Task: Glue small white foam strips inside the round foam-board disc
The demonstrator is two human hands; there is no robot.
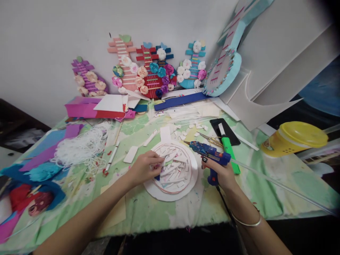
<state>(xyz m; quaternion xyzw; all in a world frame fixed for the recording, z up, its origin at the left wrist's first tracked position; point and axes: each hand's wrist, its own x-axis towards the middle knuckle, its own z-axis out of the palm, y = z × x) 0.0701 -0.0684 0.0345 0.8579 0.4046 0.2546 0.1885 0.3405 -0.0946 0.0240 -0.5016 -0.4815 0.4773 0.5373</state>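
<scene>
My right hand (221, 171) is wrapped round the grip of a blue hot glue gun (209, 152), its nozzle pointing left above the far right edge of a white disc. A long clear glue stick (276, 182) runs out of the gun's back. Over the left side of the white disc (155, 193), my left hand (147, 164) has its fingers pinched together; what they hold, if anything, I cannot make out. Many cut white foam strips (175, 166) lie heaped on the disc inside a reddish ring line. Something small and blue peeks out below my left fingers.
Right of the disc lie gold scissors (209, 139), a green cutter (230, 154) and a black phone (233, 132). A yellow-lidded tub (294, 138) stands at right, a tangle of white cord (82, 147) at left. Several decorated guitar shapes (150, 72) lean against the back wall.
</scene>
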